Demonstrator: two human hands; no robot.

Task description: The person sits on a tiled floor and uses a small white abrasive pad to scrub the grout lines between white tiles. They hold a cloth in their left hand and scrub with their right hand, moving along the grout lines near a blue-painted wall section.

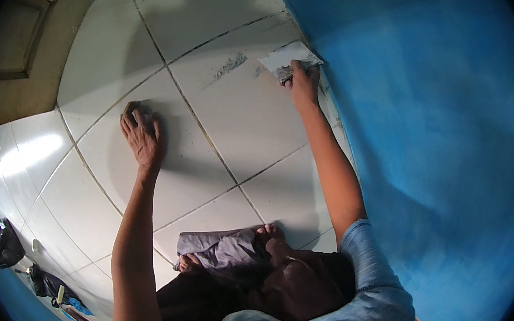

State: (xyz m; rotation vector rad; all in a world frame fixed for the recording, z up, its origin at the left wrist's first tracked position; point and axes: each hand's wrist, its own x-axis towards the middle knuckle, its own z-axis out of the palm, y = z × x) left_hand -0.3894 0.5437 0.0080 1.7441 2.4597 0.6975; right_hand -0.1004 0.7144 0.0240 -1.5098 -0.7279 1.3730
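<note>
My right hand [301,82] is closed on the near edge of a thin, flat white piece [282,58] with grey smears, which looks like card or a scraper blade. It is held low over the white tiled floor [237,108], close to the foot of the blue wall. Left of it, a dark grey smear [231,64] marks the tile. My left hand [142,134] is lower on the floor, palm down with bent fingers. Something small and brownish [131,108] shows at its fingertips; its kind is hidden by the hand.
The blue wall [423,128] rises along the right. A panelled wooden door [19,41] stands at upper left. Dark bags [47,281] and a black item [8,245] lie at lower left. A folded greyish cloth [219,247] is by my feet.
</note>
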